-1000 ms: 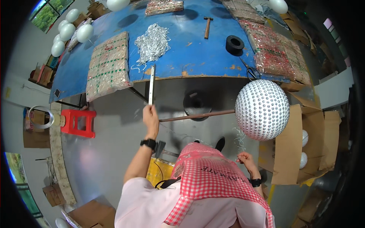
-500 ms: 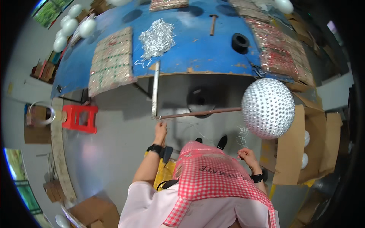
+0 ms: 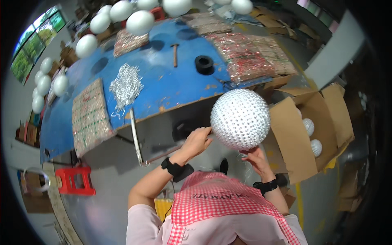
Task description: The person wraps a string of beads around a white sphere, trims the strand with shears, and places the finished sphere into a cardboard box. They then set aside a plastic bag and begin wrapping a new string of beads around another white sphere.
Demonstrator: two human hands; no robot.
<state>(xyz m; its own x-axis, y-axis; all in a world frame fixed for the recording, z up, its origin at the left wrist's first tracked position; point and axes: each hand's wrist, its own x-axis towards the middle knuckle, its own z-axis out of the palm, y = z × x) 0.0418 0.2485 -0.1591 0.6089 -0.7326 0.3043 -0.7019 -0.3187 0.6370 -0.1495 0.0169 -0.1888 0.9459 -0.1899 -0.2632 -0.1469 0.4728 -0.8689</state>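
Left hand (image 3: 197, 142) at rod (image 3: 164, 154) beside studded ball (image 3: 241, 118); right hand (image 3: 257, 161) at ball's underside. Hands apart; grips unclear.

The blue table (image 3: 157, 87) is scuffed along its near edge. A plastic-wrapped pack (image 3: 92, 118) lies toward its near left corner, a heap of silver strings (image 3: 126, 85) beside it. Farther in are a hammer (image 3: 175, 56) and a thick black roll (image 3: 200, 61); red-flecked packs (image 3: 241, 57) lie along the right edge.
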